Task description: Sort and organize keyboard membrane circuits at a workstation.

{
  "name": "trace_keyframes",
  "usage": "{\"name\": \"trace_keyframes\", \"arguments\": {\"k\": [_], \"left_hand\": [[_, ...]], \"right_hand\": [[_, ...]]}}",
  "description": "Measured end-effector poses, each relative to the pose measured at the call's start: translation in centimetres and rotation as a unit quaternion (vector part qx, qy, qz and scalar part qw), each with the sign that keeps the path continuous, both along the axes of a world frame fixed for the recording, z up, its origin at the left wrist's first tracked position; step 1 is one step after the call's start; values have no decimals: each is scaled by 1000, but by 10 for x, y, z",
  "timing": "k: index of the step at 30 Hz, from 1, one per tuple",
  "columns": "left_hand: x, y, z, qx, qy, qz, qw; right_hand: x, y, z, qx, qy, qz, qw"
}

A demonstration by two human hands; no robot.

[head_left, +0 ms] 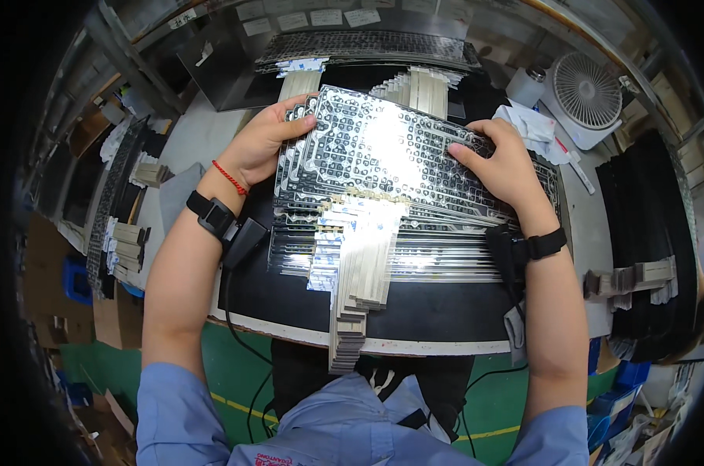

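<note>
Between my hands is a fanned stack of thin, shiny keyboard sheets [352,144] with rows of key-shaped marks, tilted above the table. My left hand [268,138] grips its left corner, thumb on top and fingers mostly hidden behind. At the right edge, my right hand [501,161] has its thumb on the face and fingers curled over the far edge. Pale flat tails [364,256] hang from the sheets toward me, some past the table's front edge. More layered keyboard sheets [445,256] lie beneath on the black mat [290,309].
Behind stands another pile of keyboard sheets [367,48] with tails. A white fan [587,92], a bottle [527,85] and a white cloth [527,128] are at the back right. Dark stacks [651,225] flank the right side. Black cables [229,299] run from both wrist devices.
</note>
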State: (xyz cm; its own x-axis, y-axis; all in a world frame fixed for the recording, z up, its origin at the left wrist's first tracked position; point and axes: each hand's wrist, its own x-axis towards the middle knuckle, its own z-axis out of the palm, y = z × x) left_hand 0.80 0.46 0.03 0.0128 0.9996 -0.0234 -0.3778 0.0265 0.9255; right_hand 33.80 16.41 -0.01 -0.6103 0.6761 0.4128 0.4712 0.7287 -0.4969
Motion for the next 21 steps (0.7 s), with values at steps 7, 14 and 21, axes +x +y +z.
{"name": "trace_keyframes", "arguments": {"k": [7, 14, 21], "left_hand": [[2, -2, 2, 18, 31, 4, 999], [4, -4, 5, 15, 23, 15, 1000], [5, -3, 6, -7, 29, 30, 999]], "right_hand": [[3, 3, -1, 15, -16, -32, 999], [5, 4, 5, -73, -26, -46, 996], [8, 3, 6, -67, -6, -59, 996]]}}
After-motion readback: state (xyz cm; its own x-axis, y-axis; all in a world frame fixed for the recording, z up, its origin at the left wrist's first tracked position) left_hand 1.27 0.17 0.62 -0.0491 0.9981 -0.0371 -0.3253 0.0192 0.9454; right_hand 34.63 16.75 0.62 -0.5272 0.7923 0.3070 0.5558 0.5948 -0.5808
